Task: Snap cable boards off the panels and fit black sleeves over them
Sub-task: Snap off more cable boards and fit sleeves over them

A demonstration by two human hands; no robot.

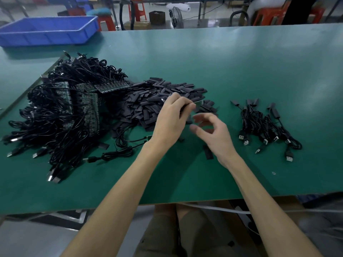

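Pinching an unreadably blurred board (199, 103), left hand (172, 117) hovers.

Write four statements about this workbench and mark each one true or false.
1. The blue bin stands at the far left of the table. True.
2. The small cable bunch lies to the left of the sleeve pile. False: it lies to the pile's right, apart from it.
3. The left hand pinches something thin over the sleeve pile. True.
4. The cable panels are stacked inside the blue bin. False: they lie in the big cable tangle on the table.
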